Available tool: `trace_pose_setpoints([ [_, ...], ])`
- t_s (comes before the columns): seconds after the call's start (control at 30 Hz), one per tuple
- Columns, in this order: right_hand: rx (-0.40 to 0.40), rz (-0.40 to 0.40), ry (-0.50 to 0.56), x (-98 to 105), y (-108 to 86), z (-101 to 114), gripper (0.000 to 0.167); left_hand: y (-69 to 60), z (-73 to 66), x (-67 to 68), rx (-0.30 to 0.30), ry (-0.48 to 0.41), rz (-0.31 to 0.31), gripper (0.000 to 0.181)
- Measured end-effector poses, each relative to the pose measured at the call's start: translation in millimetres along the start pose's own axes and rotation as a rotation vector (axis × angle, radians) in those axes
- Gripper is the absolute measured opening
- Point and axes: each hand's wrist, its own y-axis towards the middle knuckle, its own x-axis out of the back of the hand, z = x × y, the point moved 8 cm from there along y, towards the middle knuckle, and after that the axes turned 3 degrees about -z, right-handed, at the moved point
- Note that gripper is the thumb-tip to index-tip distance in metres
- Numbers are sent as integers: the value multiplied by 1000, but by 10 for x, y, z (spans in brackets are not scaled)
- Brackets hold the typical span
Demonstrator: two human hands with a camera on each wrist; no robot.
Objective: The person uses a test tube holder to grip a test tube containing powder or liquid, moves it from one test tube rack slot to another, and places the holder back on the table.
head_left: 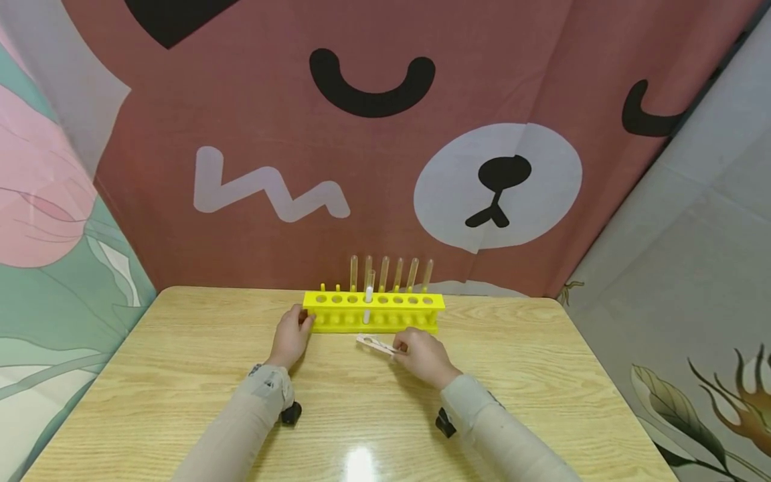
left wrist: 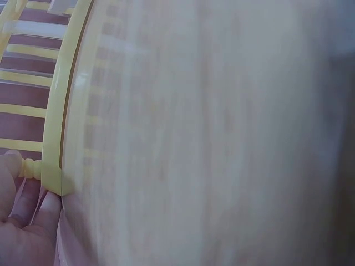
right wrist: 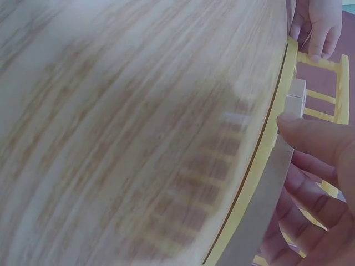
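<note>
A yellow test tube rack [head_left: 337, 329] stands near the table's back edge. My left hand [head_left: 291, 337] holds its left end; in the left wrist view the thumb lies against the end post and a finger touches the base. One test tube [head_left: 369, 294] with white contents stands upright in a hole near the middle. In front of the rack, my right hand [head_left: 424, 358] pinches a wooden test tube clamp [head_left: 375, 343] by its right end, its head pointing left. The right wrist view shows the thumb [right wrist: 310, 136] on the clamp beside the rack's base.
Several clear test tubes [head_left: 385, 273] sit upside down on pegs along the rack's back. Two pegs [head_left: 330, 288] at the left are bare. The wood-grain table [head_left: 199, 375] extends around the rack. Behind it hangs a curtain [head_left: 271, 254] with a bear print.
</note>
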Motion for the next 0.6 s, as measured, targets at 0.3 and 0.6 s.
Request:
trace_pose_setpoints([
  [0.3, 2, 27, -13, -57, -1, 3, 11, -2, -10, 4, 9, -8, 1, 25],
  [0.6, -18, 44, -27, -100, 4, -19, 12, -2, 1, -3, 17, 2, 4, 27],
])
